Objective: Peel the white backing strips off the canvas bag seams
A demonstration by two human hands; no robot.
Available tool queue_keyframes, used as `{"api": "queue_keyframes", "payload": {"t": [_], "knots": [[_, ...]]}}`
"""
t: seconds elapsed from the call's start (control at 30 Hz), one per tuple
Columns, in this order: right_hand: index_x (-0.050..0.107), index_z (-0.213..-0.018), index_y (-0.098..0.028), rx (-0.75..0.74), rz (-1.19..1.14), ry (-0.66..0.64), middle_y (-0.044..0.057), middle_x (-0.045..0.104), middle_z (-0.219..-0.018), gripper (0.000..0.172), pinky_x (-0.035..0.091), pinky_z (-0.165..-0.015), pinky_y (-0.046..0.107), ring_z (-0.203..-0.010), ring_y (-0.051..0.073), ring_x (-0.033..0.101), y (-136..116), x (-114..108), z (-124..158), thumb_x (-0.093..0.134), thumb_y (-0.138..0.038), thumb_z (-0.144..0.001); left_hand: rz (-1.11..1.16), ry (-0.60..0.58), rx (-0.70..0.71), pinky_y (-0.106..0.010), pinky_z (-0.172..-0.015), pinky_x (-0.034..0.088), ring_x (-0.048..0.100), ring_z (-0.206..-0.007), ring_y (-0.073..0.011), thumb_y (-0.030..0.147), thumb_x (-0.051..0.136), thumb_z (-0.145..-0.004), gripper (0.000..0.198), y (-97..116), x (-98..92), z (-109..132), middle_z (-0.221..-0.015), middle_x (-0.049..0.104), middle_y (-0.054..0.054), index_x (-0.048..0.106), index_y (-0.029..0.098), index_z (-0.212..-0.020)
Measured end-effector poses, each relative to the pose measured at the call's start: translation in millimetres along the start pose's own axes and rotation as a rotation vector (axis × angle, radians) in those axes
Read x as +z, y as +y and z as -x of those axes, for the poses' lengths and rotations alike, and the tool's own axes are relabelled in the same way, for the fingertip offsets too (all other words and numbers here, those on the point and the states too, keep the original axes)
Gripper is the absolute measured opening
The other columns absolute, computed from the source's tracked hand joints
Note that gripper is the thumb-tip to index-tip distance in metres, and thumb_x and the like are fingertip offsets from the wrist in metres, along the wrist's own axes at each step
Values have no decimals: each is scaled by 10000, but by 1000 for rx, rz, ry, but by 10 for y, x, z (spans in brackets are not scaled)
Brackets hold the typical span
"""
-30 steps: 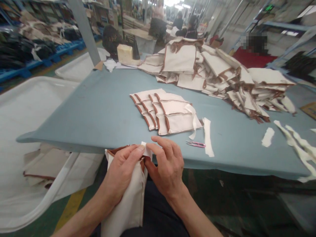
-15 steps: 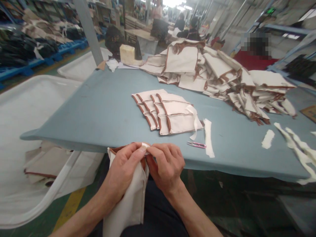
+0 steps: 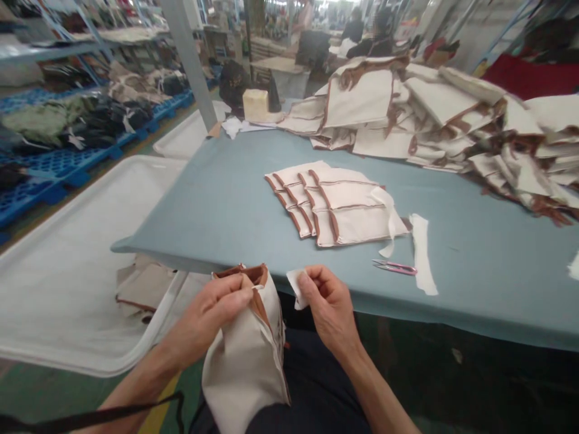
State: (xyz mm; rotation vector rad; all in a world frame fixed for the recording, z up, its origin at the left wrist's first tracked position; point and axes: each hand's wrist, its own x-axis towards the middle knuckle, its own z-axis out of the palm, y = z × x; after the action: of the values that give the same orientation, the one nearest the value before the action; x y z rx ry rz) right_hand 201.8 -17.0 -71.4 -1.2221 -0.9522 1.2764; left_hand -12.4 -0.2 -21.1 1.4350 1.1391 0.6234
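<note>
- Our left hand (image 3: 212, 310) has its grip closed, thumb and fingers pinching the brown-trimmed mouth of a cream pouch (image 3: 246, 355)
- our right hand (image 3: 332, 304) has its grip pinched shut on a small white scrap (image 3: 295, 284), the other fingers curled in
- the scrap lies just right of the pouch's mouth, with a narrow gap between; the pouch's long axis runs from the bench (image 3: 217, 199) edge down over our lap; only the left hand is on it
- pink snips (image 3: 394, 267) lie on the bench near the right hand, just beside a white strip (image 3: 423, 253); a fanned row of pouches (image 3: 344, 208) lies beyond
- the pouch's lower end reaches the frame's bottom edge; we cannot tell what the scrap is
</note>
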Motion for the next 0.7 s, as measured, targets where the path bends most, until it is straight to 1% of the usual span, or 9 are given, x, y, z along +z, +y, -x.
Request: {"api": "queue_keyframes", "payload": {"t": [0.03, 0.1, 0.17, 0.23, 0.33, 0.4, 0.47, 0.57, 0.7], "knots": [[642, -831, -171, 30, -13, -20, -46, 545, -609, 494, 369, -499, 211, -526, 91, 448, -16, 3, 16, 746, -652, -863, -44, -74, 14, -263, -667, 495, 597, -758, -207, 597, 563, -956, 457, 32, -80, 20, -842, 690, -36, 653, 178, -799], [631, -832, -173, 89, -34, -56, -61, 519, -572, 542, 337, -468, 201, -490, 79, 414, -69, 7, 46, 758, -700, -828, -129, -196, 50, -258, -739, 504, 629, -863, -226, 532, 569, -961, 395, 104, -215, 43, -943, 712, -47, 695, 169, -871], [615, -814, -178, 131, -42, -86, -74, 490, -549, 569, 295, -441, 189, -466, 65, 374, -139, 11, 80, 771, -725, -802, -203, -283, 78, -255, -803, 503, 633, -920, -226, 473, 527, -1001, 367, 170, -301, 44, -1008, 716, -47, 717, 169, -924], [598, -794, -184, 163, -49, -130, -83, 469, -537, 574, 256, -423, 179, -452, 54, 341, -220, 19, 119, 777, -729, -798, -238, -330, 94, -243, -819, 497, 626, -921, -212, 431, 493, -1034, 363, 223, -333, 26, -1012, 709, -40, 721, 168, -933], [579, -782, -190, 204, -89, -225, -98, 434, -525, 559, 228, -413, 170, -440, 41, 295, -374, 39, 183, 785, -709, -814, -232, -337, 140, -225, -774, 487, 608, -859, -187, 392, 472, -1051, 365, 285, -314, -19, -945, 697, -25, 714, 166, -899], [577, -786, -189, 210, -105, -279, -102, 424, -528, 538, 239, -424, 163, -449, 36, 282, -500, 60, 227, 796, -678, -829, -225, -324, 182, -225, -768, 484, 609, -842, -181, 372, 474, -1053, 350, 319, -285, -50, -921, 699, -18, 710, 170, -889], [587, -799, -184, 195, -115, -303, -94, 440, -545, 512, 262, -441, 160, -468, 39, 295, -627, 91, 271, 801, -647, -845, -220, -307, 205, -224, -767, 485, 618, -844, -180, 363, 486, -1049, 328, 346, -252, -74, -917, 706, -14, 713, 175, -904], [607, -820, -184, 177, -82, -292, -81, 468, -552, 479, 307, -460, 170, -477, 52, 339, -768, 145, 336, 771, -630, -879, -172, -266, 199, -209, -732, 488, 629, -817, -170, 339, 521, -1023, 277, 362, -181, -96, -890, 719, -1, 730, 179, -939], [626, -848, -181, 110, 112, -196, -52, 542, -587, 394, 342, -486, 181, -505, 70, 417, -822, 180, 391, 729, -553, -929, -59, -230, 225, -188, -745, 494, 658, -834, -157, 257, 550, -981, 215, 322, -40, -101, -897, 752, 15, 754, 193, -964]]}}
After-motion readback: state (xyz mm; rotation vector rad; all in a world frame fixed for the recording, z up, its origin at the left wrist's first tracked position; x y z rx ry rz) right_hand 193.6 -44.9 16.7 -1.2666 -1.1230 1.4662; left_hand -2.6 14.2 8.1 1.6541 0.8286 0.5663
